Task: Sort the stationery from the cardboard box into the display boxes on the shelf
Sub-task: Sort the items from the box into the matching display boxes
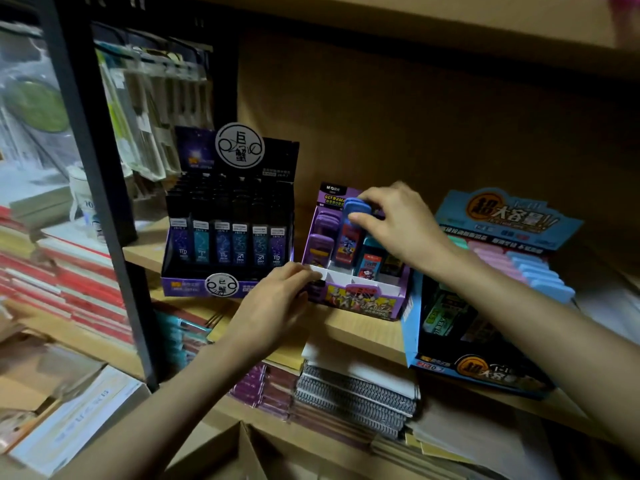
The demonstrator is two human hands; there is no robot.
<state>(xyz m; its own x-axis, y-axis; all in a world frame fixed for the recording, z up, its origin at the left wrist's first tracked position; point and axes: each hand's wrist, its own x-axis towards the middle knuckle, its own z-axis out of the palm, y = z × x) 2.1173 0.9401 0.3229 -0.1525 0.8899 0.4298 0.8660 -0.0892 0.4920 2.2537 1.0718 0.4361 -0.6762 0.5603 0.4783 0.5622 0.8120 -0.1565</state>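
Mid-sort: your right hand (398, 225) pinches a blue-capped case (354, 221) into the purple display box's (360, 301) middle row, your left hand (277, 301) grips its front-left corner, front slots unfilled, cardboard box (221, 455) below it, contents unseen.

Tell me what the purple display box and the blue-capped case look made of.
The purple display box looks like printed cardboard: matte white folded dividers inside. The blue-capped case, pinched by the right hand, is probably plastic: smooth, rounded cap.
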